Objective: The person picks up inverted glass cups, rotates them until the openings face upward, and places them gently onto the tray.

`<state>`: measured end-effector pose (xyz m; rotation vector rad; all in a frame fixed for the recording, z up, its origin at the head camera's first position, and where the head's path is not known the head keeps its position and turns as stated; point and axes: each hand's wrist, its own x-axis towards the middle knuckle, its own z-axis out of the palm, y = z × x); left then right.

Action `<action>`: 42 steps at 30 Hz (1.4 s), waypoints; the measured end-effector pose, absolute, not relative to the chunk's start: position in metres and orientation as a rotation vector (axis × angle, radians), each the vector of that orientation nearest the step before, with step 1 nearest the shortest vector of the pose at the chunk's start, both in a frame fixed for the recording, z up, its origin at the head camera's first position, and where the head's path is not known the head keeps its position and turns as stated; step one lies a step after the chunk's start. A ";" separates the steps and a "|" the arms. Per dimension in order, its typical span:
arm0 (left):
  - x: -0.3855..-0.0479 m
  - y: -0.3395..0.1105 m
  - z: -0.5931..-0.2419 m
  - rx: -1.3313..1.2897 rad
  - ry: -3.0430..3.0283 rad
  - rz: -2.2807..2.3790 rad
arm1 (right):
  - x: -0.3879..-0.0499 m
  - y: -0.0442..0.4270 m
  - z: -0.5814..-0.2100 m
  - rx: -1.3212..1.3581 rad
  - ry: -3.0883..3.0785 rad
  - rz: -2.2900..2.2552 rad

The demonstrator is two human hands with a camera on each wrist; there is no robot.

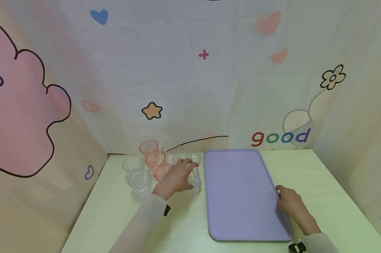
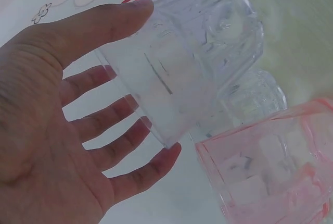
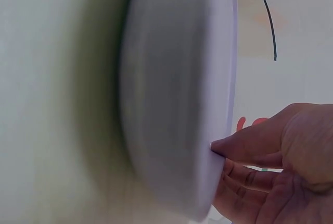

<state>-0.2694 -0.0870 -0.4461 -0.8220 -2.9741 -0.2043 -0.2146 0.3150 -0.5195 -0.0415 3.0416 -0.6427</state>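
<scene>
My left hand (image 1: 178, 175) reaches over the right side of a cluster of plastic cups. Its thumb and spread fingers (image 2: 78, 36) lie about the rim of a clear plastic cup (image 2: 171, 67); whether they press on it is hard to tell. Beside that cup are another clear cup (image 2: 255, 99) and a pink-tinted cup (image 2: 270, 166). At the right long edge of a purple tray (image 1: 241, 196), my right hand (image 1: 291, 202) pinches the rim. In the right wrist view its thumb touches the tray's rim (image 3: 221, 104), with the other fingers curled below.
Farther left on the pale table (image 1: 95, 221) stand clear cups (image 1: 140, 182) and red-rimmed cups (image 1: 155, 159) close together. A printed curtain (image 1: 184, 80) hangs along the table's back edge. The tray lies to the right of the cups.
</scene>
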 end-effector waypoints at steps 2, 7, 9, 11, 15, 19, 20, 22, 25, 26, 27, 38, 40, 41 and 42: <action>-0.269 -0.088 -0.444 -0.824 -2.962 -0.222 | -0.214 0.317 -0.519 -0.049 3.020 -0.671; -0.269 -0.091 -0.440 -0.810 -2.931 -0.279 | -0.216 0.325 -0.520 -0.038 2.954 -0.763; -0.270 -0.093 -0.439 -0.795 -2.928 -0.310 | -0.217 0.328 -0.522 -0.030 2.934 -0.800; -0.270 -0.094 -0.437 -0.779 -2.927 -0.348 | -0.219 0.330 -0.522 -0.031 2.913 -0.839; -0.270 -0.096 -0.435 -0.748 -2.930 -0.425 | -0.220 0.334 -0.522 -0.017 2.863 -0.923; -0.270 -0.098 -0.432 -0.723 -2.922 -0.479 | -0.221 0.336 -0.521 -0.010 2.814 -0.996; -0.270 -0.098 -0.432 -0.715 -2.921 -0.491 | -0.221 0.336 -0.521 -0.008 2.804 -1.009; -0.269 -0.099 -0.431 -0.700 -2.920 -0.507 | -0.221 0.337 -0.521 -0.003 2.792 -1.028; -0.268 -0.100 -0.429 -0.668 -2.921 -0.529 | -0.221 0.338 -0.522 0.000 2.779 -1.046; -0.268 -0.100 -0.429 -0.655 -2.922 -0.539 | -0.221 0.338 -0.523 0.008 2.770 -1.058; -0.267 -0.100 -0.428 -0.647 -2.919 -0.548 | -0.221 0.339 -0.523 0.010 2.763 -1.066; -0.268 -0.102 -0.432 -0.625 -2.854 -0.714 | -0.220 0.339 -0.524 0.037 2.725 -1.101; -0.268 -0.102 -0.432 -0.632 -2.831 -0.774 | -0.220 0.338 -0.524 0.040 2.728 -1.099; -0.268 -0.101 -0.432 -0.632 -2.820 -0.812 | -0.220 0.338 -0.524 0.043 2.727 -1.098; -0.268 -0.101 -0.432 -0.637 -2.804 -0.854 | -0.219 0.338 -0.524 0.045 2.727 -1.097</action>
